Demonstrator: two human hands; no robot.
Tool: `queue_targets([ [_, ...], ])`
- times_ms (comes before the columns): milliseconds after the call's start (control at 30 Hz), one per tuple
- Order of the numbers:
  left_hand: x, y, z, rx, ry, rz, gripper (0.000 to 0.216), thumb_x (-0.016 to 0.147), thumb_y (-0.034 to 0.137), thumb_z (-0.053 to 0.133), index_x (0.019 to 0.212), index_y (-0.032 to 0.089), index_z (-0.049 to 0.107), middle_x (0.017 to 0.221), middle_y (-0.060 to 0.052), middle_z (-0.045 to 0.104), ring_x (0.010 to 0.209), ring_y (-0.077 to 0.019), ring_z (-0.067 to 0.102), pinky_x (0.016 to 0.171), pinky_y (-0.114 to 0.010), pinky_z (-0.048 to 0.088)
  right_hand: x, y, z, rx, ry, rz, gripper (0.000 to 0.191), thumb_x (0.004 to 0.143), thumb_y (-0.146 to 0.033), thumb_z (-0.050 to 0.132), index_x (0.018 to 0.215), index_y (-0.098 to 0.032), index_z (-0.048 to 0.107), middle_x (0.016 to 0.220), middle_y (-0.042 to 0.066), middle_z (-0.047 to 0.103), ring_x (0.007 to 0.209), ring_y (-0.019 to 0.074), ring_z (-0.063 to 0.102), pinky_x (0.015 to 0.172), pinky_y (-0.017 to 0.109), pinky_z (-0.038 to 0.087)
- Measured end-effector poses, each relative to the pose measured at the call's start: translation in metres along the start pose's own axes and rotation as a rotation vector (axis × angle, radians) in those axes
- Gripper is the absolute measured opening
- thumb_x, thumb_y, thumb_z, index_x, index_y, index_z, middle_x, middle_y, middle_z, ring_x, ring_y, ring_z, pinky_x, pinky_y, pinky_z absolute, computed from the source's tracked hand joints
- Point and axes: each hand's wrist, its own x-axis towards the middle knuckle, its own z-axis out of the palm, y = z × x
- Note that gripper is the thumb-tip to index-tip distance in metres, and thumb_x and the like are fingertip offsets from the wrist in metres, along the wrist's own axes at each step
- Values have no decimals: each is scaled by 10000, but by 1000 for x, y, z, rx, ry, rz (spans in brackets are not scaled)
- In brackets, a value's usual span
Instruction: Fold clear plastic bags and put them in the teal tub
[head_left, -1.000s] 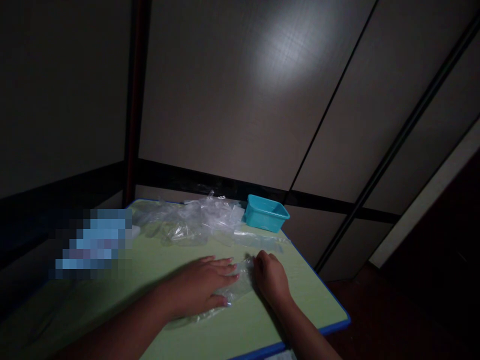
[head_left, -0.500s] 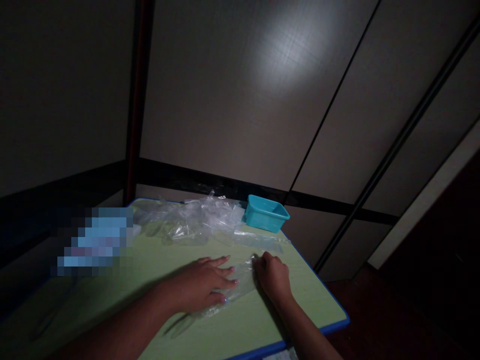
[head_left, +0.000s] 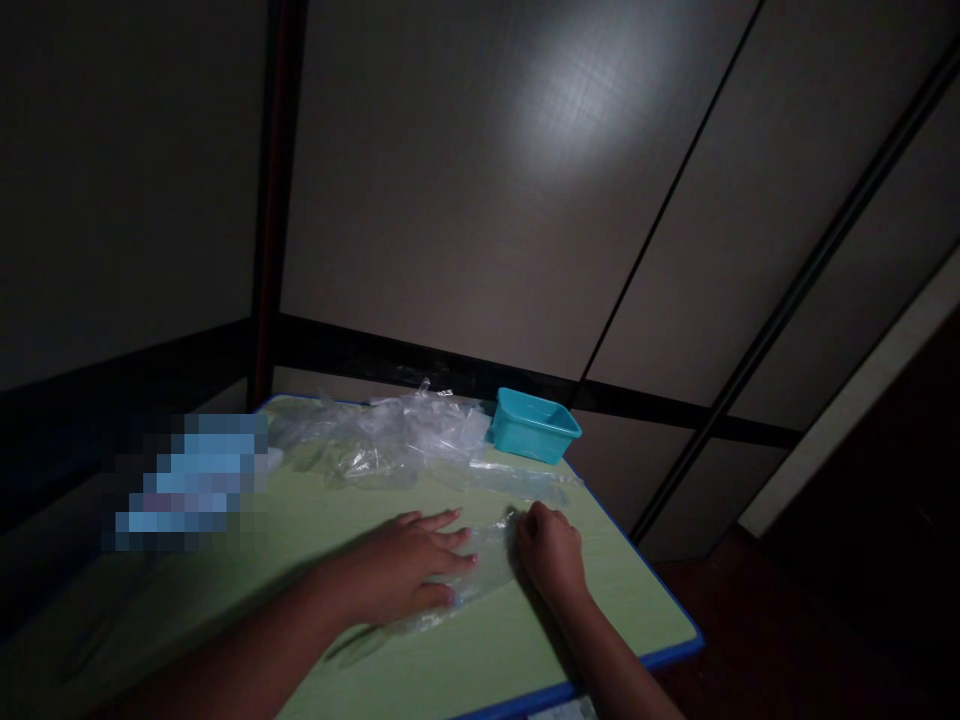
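My left hand (head_left: 409, 568) lies flat, fingers stretched out, pressing a clear plastic bag (head_left: 486, 562) onto the pale green table (head_left: 315, 520). Just to its right, my right hand (head_left: 553, 552) has its fingers curled and pinched at the bag's upper right edge. The bag lies flat between the two hands, its lower end trailing toward me under my left palm.
A heap of crumpled clear plastic bags (head_left: 390, 435) lies at the table's far side, with one loose bag (head_left: 517, 485) nearer. A small teal tub (head_left: 534, 425) stands at the far right corner. The table's blue edge (head_left: 660, 655) drops off on the right. Dark wall panels stand behind.
Almost nothing differs. My right hand has shifted slightly right along the bag's edge, and my left hand's fingers have drawn back a little toward me.
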Motion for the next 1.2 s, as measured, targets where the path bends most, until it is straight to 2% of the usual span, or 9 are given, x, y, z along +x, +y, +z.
queue_targets([
  [267,0,-4,3,-26,-12,1,481,828,416,560,1287,419,418,1415,19,336,1323,-285,238,1027,-509,221,-1,-1,7,10,-24,-23,140,825,-120,406,797,-155,538,707,75,611,631,166,558,566,240,286],
  [600,1,-6,5,-46,30,0,475,838,411,552,1294,403,419,1413,6,347,1288,-268,329,1042,-461,226,0,1,6,37,-50,-18,149,850,-155,388,814,-159,532,718,80,644,640,175,585,546,244,276],
  [1033,2,-9,4,-37,2,11,477,802,391,605,1255,429,459,1386,32,392,1295,-291,308,1030,-479,236,-2,1,6,36,-50,5,116,856,-223,435,795,-176,523,707,61,641,631,172,582,525,243,272],
  [1133,2,-8,2,-20,-17,3,470,816,397,584,1264,433,446,1388,31,390,1297,-290,302,1025,-483,242,-2,3,5,29,-48,23,114,855,-254,455,799,-180,522,714,62,635,635,177,579,532,241,295],
  [1200,2,-7,2,-10,-25,5,462,825,405,570,1269,427,443,1389,25,392,1295,-290,305,1023,-480,247,-2,2,1,11,-3,23,108,851,-265,472,822,-177,528,773,79,636,715,197,586,582,250,341],
])
